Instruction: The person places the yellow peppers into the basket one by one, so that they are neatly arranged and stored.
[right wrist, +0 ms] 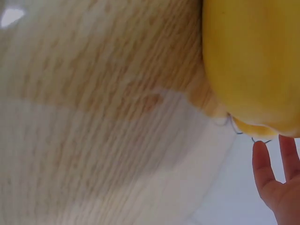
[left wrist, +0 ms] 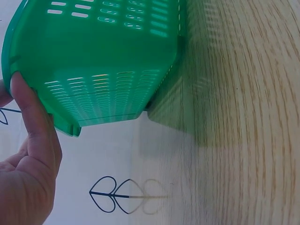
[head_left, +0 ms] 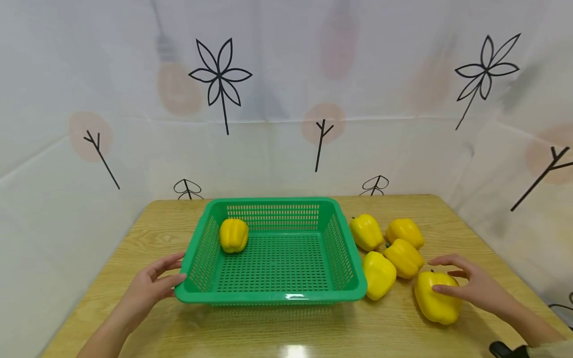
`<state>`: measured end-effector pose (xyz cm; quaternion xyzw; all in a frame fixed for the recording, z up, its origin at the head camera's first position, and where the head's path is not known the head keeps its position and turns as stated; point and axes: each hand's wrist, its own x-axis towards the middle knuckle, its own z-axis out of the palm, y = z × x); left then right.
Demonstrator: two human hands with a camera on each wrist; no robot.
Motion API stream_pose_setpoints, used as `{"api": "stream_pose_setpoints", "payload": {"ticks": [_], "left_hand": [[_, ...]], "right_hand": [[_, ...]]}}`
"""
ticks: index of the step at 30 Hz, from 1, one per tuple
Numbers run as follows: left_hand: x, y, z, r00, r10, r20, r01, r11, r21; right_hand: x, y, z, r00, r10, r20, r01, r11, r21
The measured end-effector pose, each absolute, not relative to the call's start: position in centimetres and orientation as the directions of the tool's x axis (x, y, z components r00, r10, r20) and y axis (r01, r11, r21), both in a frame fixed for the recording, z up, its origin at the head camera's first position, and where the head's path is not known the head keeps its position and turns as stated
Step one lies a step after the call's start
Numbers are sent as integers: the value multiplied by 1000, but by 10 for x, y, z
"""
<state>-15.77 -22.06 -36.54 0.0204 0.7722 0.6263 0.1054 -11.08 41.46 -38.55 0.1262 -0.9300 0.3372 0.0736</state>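
A green plastic basket [head_left: 268,297] with slotted walls stands mid-table, one yellow bell pepper [head_left: 234,235] lying inside at its left back. At the basket's left front rim, my left hand [head_left: 149,286] holds the edge between thumb and fingers; the left wrist view shows a finger [left wrist: 30,110] against the rim from outside. To the right, my right hand [head_left: 476,286] is spread around the nearest loose bell pepper [head_left: 437,298], its thumb across the pepper's top. In the right wrist view that pepper fills the upper right corner, and the fingers [right wrist: 265,171] look straight; contact is unclear.
Several more yellow bell peppers [head_left: 404,258] lie between the basket and my right hand, one [head_left: 378,276] close against the basket's right wall. A patterned white cloth [head_left: 286,159] hangs behind the wooden table [head_left: 147,233]. A dark object [head_left: 506,349] shows at the right sleeve.
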Motion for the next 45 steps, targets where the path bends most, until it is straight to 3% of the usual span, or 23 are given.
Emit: {"api": "stream_pose_setpoints", "payload": {"ticks": [24, 32, 45], "left_hand": [[-157, -220, -364, -977, 168, -130, -92, 220, 971], [-157, -220, -365, -978, 163, -129, -93, 212, 973], [-158, -220, -365, -977, 163, -138, -101, 215, 971]], "right_hand": [[-113, 423, -394, -978, -202, -58, -116, 748, -653], [-113, 422, -393, -988, -149, -30, -99, 782, -615], [-114, 425, -379, -990, -142, -3, -104, 735, -670]]}}
